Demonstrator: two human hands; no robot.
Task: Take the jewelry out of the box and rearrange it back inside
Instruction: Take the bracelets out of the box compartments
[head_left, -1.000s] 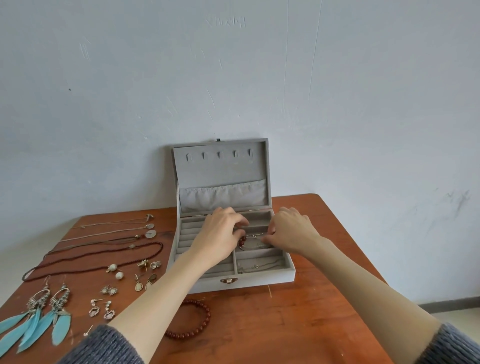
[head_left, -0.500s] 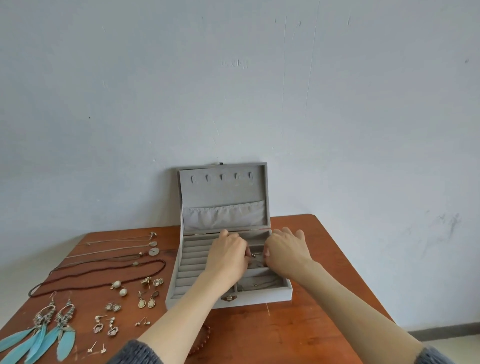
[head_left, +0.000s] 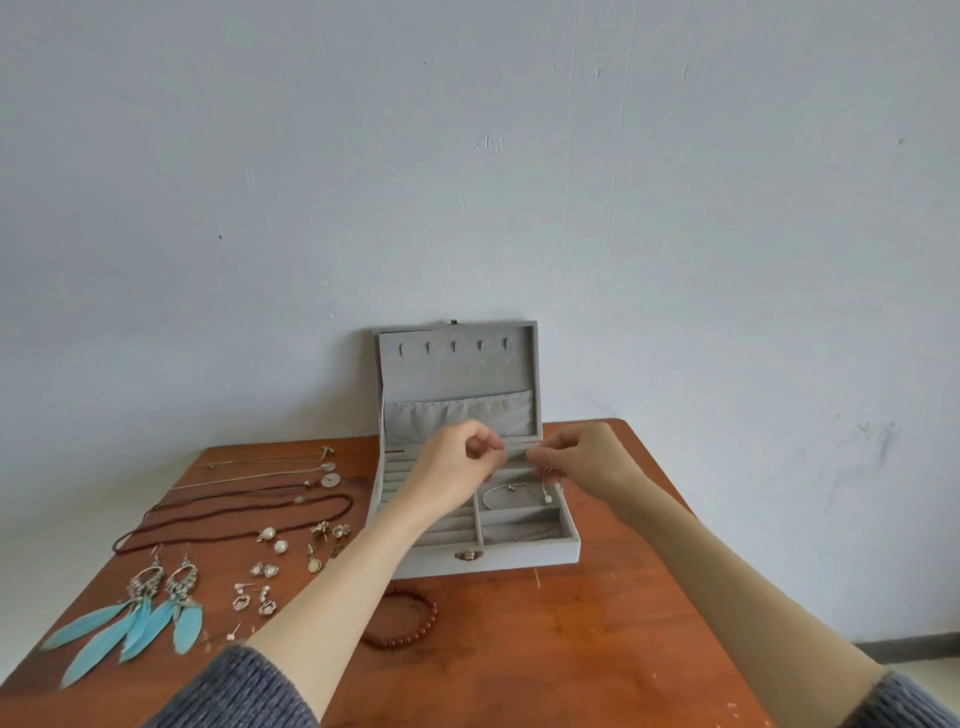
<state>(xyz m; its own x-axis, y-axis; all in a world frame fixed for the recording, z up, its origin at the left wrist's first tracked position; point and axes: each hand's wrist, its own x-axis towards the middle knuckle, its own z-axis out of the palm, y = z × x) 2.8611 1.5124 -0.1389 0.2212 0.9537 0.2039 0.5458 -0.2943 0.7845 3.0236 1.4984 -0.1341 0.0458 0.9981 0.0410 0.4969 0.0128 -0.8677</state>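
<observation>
Unpacking mostly done: necklaces (head_left: 249, 499), earrings (head_left: 280, 566), bead bracelet (head_left: 402, 618) on table (head_left: 571, 649), lower left; left hand (head_left: 457, 467), right hand (head_left: 582, 457) pinch thin chain (head_left: 545, 480) above box (head_left: 519, 553), centre frame; one bracelet inside; repacking pending.

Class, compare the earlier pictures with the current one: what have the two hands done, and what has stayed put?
Both hands have lifted out of the jewelry box. The left hand and right hand now pinch a thin chain that dangles over a right compartment. The feather earrings, necklaces and bead bracelet lie unchanged on the table.
</observation>
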